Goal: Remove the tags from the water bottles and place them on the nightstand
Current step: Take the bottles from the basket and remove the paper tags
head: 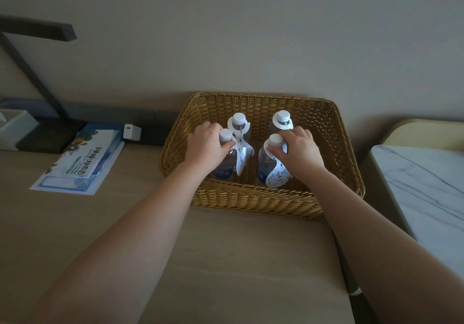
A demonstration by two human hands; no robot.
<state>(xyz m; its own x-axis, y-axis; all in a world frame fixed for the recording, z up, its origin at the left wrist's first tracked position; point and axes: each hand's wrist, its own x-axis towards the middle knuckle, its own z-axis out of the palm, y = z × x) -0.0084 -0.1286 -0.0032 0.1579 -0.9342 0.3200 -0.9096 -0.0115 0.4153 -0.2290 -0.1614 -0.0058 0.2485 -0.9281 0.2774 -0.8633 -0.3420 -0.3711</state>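
A wicker basket is being carried by the tabletop, against the wall. Four water bottles are standing upright inside it, each with a white cap and a paper tag hung on its neck.

The left hand is being held on the near-left bottle; its fingers are clamped around the neck just below the cap. The tag of this bottle is hanging at 3 o'clock from the hand.

The right hand is being held on the near-right bottle; its fingers are pressed together on the collar of its tag, beside the cap.

The far-left bottle and far-right bottle are standing untouched at 12 o'clock from the hands.

A marble-topped stand is seen at 3 o'clock from the basket; printed leaflets are lying at 9 o'clock.
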